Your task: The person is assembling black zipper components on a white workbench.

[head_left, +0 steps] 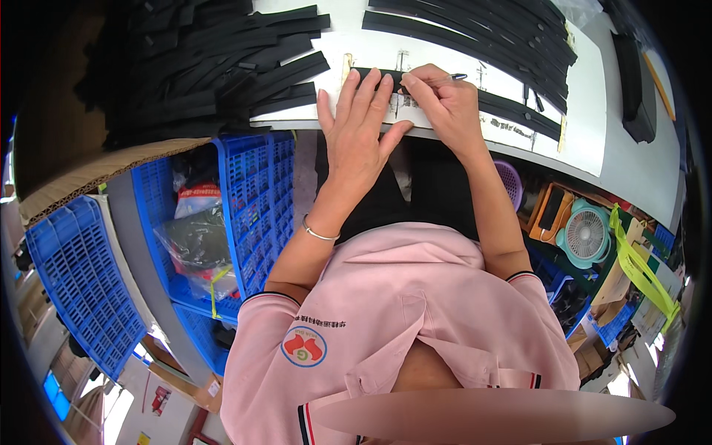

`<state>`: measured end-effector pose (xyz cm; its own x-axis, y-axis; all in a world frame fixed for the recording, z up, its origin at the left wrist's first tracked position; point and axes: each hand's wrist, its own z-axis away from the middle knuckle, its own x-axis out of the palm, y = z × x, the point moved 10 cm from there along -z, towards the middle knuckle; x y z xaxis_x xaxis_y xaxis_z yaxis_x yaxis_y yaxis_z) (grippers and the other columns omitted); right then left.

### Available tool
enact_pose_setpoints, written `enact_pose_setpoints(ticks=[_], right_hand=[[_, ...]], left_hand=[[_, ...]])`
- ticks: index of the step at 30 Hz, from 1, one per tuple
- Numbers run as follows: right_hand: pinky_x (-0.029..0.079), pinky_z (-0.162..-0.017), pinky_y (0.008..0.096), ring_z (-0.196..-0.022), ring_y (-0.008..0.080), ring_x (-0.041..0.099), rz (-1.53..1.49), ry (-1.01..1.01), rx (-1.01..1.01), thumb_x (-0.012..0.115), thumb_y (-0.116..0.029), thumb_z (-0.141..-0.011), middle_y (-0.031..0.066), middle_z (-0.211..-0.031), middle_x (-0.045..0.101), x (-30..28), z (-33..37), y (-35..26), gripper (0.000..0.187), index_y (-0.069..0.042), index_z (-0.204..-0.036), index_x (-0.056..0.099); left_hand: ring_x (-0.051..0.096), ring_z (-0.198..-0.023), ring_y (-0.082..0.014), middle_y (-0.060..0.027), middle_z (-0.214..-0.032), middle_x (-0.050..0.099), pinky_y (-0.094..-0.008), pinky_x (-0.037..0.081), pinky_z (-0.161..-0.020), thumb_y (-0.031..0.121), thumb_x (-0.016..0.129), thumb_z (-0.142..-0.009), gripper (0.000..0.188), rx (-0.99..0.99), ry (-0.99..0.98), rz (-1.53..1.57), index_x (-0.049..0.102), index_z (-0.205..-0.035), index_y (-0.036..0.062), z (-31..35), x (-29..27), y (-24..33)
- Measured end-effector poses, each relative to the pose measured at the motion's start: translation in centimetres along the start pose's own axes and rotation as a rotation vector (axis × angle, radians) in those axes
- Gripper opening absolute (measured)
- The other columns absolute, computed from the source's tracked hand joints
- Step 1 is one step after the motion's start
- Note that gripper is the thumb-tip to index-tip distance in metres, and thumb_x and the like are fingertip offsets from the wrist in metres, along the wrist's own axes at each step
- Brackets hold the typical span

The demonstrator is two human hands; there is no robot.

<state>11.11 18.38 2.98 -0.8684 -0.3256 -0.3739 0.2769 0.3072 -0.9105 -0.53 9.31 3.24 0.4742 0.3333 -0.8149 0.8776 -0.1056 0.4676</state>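
On a white board (pixel 589 89) at the table's front edge lies a short black fabric strip (pixel 397 76). My left hand (pixel 354 144) rests over it, fingers stretched and spread, fingertips pressing its left part. My right hand (pixel 449 107) pinches a slim pen (pixel 454 77), its dark end sticking out to the right. The pen's writing tip is mostly hidden by my fingers, near the strip's right part. Dark pen marks (pixel 403 59) show on the board around the strip. Another black strip (pixel 519 113) lies just right of my right hand.
Many loose black strips (pixel 200 74) are piled at the left; more strips (pixel 475 37) lie in rows at the back right. A long black object (pixel 632 89) sits at the far right. Below stand blue crates (pixel 256 200), a teal fan (pixel 586 233) and a purple basket (pixel 509 184).
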Motion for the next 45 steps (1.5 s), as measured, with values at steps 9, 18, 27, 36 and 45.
enact_pose_setpoints(ticks=[9,18,27,36,45], right_hand=[[0.048,-0.056,0.0281,-0.057,0.0163,0.063,0.021,0.047,-0.076,0.069,-0.013,-0.093,0.0017,-0.082,0.074,-0.6,0.1,-0.3,0.018,0.002,-0.084,0.073],[0.043,-0.057,0.0211,-0.063,0.0023,0.055,0.016,0.429,0.05,0.067,-0.01,-0.097,-0.0019,-0.072,0.068,-11.2,3.5,1.5,0.015,0.001,-0.093,0.075],[0.036,-0.051,0.0228,-0.055,0.0021,0.044,0.11,0.447,0.076,0.069,-0.015,-0.097,-0.0029,-0.059,0.055,-11.6,3.6,3.0,0.017,0.0,-0.09,0.073],[0.043,-0.051,0.0256,-0.052,0.0064,0.054,0.157,0.425,0.056,0.071,-0.014,-0.096,0.0033,-0.07,0.068,-11.1,3.4,3.0,0.02,0.003,-0.084,0.072],[0.043,-0.051,0.0264,-0.052,0.0091,0.057,0.094,0.357,-0.004,0.069,-0.014,-0.094,0.0054,-0.064,0.066,-11.1,3.8,3.0,0.019,0.0,-0.083,0.073]], left_hand=[[0.042,-0.145,-0.0317,-0.0087,-0.15,0.054,-0.0624,0.015,-0.12,0.037,0.077,-0.088,0.067,0.0,-0.026,0.009,0.057,-0.146,0.0106,-0.1,0.4,0.2],[0.04,-0.147,-0.032,-0.0087,-0.151,0.054,-0.0595,0.012,-0.122,0.038,0.077,-0.09,0.067,0.0,-0.043,-0.033,0.056,-0.147,0.0105,0.0,0.3,0.1],[0.035,-0.15,-0.0359,-0.0129,-0.155,0.049,-0.0628,0.009,-0.122,0.035,0.076,-0.091,0.066,-0.006,-0.078,0.003,0.054,-0.148,0.0092,-0.2,0.4,0.6],[0.045,-0.142,-0.0314,-0.0091,-0.149,0.056,-0.0596,0.013,-0.122,0.032,0.075,-0.092,0.056,0.147,-0.121,0.22,0.062,-0.142,0.011,-2.0,3.6,7.7],[0.051,-0.134,-0.0287,-0.0067,-0.14,0.062,-0.0575,0.018,-0.12,0.024,0.076,-0.091,0.042,0.168,-0.101,0.16,0.07,-0.131,0.0115,-2.1,4.3,8.1]])
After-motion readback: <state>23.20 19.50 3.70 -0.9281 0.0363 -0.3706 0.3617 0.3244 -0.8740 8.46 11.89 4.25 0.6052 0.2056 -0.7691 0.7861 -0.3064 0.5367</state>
